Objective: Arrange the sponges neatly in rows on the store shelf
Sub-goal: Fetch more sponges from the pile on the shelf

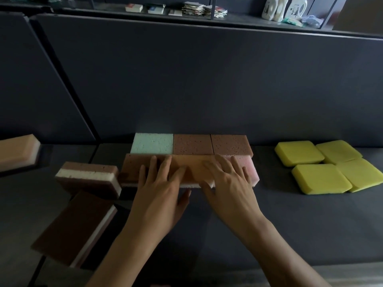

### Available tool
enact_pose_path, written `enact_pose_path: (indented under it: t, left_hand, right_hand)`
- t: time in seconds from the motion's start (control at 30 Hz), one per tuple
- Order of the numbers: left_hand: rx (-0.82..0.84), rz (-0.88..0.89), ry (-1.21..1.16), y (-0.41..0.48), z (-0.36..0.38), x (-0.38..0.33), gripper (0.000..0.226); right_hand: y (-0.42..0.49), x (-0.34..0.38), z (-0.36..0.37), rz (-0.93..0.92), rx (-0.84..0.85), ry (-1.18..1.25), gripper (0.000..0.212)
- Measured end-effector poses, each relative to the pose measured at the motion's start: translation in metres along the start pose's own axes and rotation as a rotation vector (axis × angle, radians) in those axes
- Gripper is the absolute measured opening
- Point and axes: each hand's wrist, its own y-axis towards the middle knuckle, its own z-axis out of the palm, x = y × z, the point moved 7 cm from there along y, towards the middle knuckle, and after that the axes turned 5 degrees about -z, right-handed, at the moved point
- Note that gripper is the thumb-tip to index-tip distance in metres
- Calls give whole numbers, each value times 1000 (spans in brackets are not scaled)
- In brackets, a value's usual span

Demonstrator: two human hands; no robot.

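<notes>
On the dark shelf a back row holds a pale green sponge and two brown sponges. In front lies a second row: a brown sponge, an orange sponge and a pink sponge. My left hand lies flat with spread fingers across the brown and orange sponges. My right hand lies flat with straight fingers on the orange and pink ones. Both thumbs sit at the front edge of the row.
Two loose brown-and-white sponges lie at the left, one on edge and one tilted near the front. An orange sponge sits far left. Several yellow sponges are grouped at the right. An upper shelf holds bottles and packets.
</notes>
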Motion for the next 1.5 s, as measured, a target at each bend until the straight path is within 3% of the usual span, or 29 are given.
enact_pose_path:
  t: [0.23,0.7,0.83,0.97,1.13,1.27,1.5]
  left_hand:
    - [-32,36,43,-3,1,-5,58]
    - [86,45,-51,6,7,-9,60]
    - [50,29,-20,3,1,-4,56]
    - [69,28,54,5,8,-6,57]
    - [72,18,79,6,12,-13,62]
    - [63,20,3,7,4,-7,57]
    - [161,23,57,22,9,-3,58]
  right_hand:
    - [-3,-9,2,4,-16,0,50]
    - [1,-17,-1,-67,-96,62,42]
    - [2,-36,-10,60,-90,25,50]
    - [8,-33,-1,47,-39,5,39]
    - [15,-31,14,39,-18,5,64]
    - [12,-28,1,42,-60,-7,45]
    - [24,-12,16,-14,-26,-79,57]
